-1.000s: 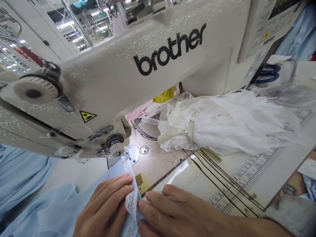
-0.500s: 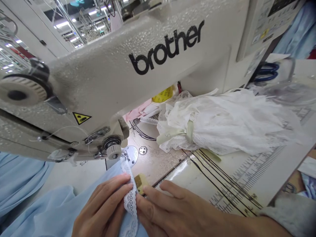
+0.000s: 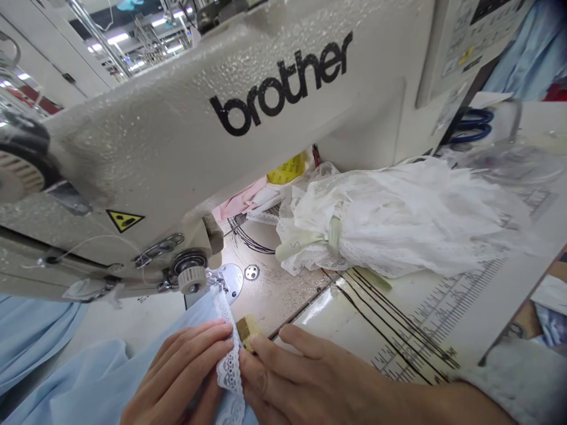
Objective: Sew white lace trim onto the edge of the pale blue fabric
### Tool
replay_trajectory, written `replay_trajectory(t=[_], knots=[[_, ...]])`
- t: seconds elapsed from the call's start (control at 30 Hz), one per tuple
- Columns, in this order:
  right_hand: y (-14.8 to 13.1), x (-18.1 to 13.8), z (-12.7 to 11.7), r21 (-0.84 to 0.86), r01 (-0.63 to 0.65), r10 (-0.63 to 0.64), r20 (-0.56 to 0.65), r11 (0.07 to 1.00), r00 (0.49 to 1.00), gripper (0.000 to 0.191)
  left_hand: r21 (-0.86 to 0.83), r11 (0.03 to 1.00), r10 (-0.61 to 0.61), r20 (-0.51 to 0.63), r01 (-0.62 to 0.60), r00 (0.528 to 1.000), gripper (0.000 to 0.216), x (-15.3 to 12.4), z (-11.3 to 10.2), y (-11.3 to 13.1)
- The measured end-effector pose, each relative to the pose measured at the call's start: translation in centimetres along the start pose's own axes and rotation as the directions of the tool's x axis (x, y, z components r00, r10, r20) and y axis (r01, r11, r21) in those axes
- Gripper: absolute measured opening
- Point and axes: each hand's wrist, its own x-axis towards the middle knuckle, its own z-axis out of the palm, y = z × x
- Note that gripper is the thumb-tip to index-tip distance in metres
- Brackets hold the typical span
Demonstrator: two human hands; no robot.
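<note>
Pale blue fabric [image 3: 97, 386] runs up to the presser foot [image 3: 218, 282] of the sewing machine [image 3: 168, 141], with white lace trim [image 3: 229, 370] lying along its right edge. My left hand [image 3: 181, 372] is on the fabric, fingers together and curved, fingertips on the lace's left side; its thumb is hidden. From the right, my right hand [image 3: 305, 378] pinches the lace and fabric edge between finger and thumb, partly out of sight. Its forefinger is close to a small yellowish block [image 3: 248, 330] on the machine bed. The lace's upper end passes under the foot.
A tied bundle of white lace pieces [image 3: 398, 218] lies right of the needle area. Behind it are a yellow roll [image 3: 287, 170] and pink cloth [image 3: 243, 199]. Ruler markings [image 3: 456, 295] cover the table at right. Blue-handled scissors [image 3: 473, 125] stand farther back.
The camera view has shifted slightly, so the machine appears farther left. Both hands keep nearly the same hold, and the lace between them lies a little differently.
</note>
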Motion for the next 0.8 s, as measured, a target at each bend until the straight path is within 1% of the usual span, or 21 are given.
replay_trajectory(t=[0.1, 0.17, 0.27, 0.37, 0.53, 0.6, 0.7, 0.8], knots=[[0.1, 0.1, 0.3, 0.004, 0.001, -0.001, 0.011, 1.000, 1.000, 0.040, -0.003, 1.000, 0.012, -0.042, -0.012, 0.999, 0.038, -0.1, 0.2, -0.1], [0.1, 0.2, 0.7, 0.004, 0.023, -0.023, 0.007, 1.000, 1.000, 0.038, -0.002, 1.000, 0.022, -0.046, -0.022, 0.999, 0.037, -0.2, 0.3, -0.1], [0.2, 0.4, 1.3, -0.011, 0.046, -0.046, -0.025, 0.999, 0.999, 0.033, 0.002, 1.000, 0.025, -0.034, -0.025, 0.999, 0.036, -0.1, 0.2, 0.0], [0.3, 0.5, 1.6, -0.011, 0.031, -0.031, -0.044, 0.999, 0.999, 0.030, 0.003, 1.000, 0.011, -0.028, -0.011, 1.000, 0.036, -0.1, 0.1, 0.1], [0.1, 0.5, 1.7, 0.033, 0.030, -0.029, -0.034, 0.999, 0.999, 0.026, 0.029, 0.999, 0.022, 0.005, -0.022, 1.000, 0.037, -0.2, 0.2, -0.1], [0.0, 0.6, 1.7, 0.050, 0.027, -0.026, -0.020, 0.998, 0.999, 0.029, 0.040, 0.999, 0.031, 0.024, -0.032, 0.999, 0.037, -0.3, 0.2, -0.2], [-0.1, 0.7, 1.8, 0.043, -0.014, 0.016, -0.040, 0.999, 0.999, 0.030, 0.053, 0.998, 0.031, 0.014, -0.032, 0.999, 0.034, -0.2, 0.1, -0.2], [-0.3, 0.8, 2.0, 0.017, -0.097, 0.098, -0.106, 0.995, 0.989, 0.023, 0.068, 0.997, 0.027, 0.013, -0.028, 1.000, 0.032, 0.0, 0.0, 0.1]])
